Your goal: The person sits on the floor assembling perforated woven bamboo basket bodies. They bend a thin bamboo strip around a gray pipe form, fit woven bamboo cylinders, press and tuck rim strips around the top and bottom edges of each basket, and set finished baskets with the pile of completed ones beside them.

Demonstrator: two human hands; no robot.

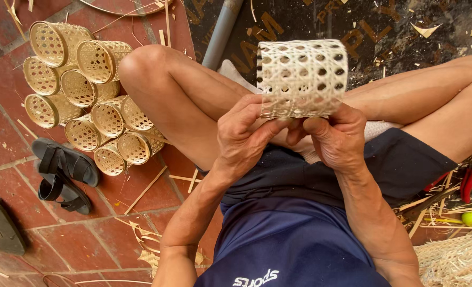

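Note:
A pale woven cane cylinder [302, 77] with an open hexagonal mesh is held upright over my lap. My left hand [244, 138] grips its lower left rim, thumb pressed along the bottom edge. My right hand [337, 135] pinches the lower right rim from below. Both hands meet under the cylinder. My bare legs are crossed beneath, and I wear dark blue shorts and shirt.
A heap of several finished woven cylinders [82, 90] lies on the red tile floor at left. Black sandals [63, 172] sit below them. A grey pipe [221, 32] leans at top. Cane strips, a red-handled tool [470, 180] and woven mesh [459, 260] lie at right.

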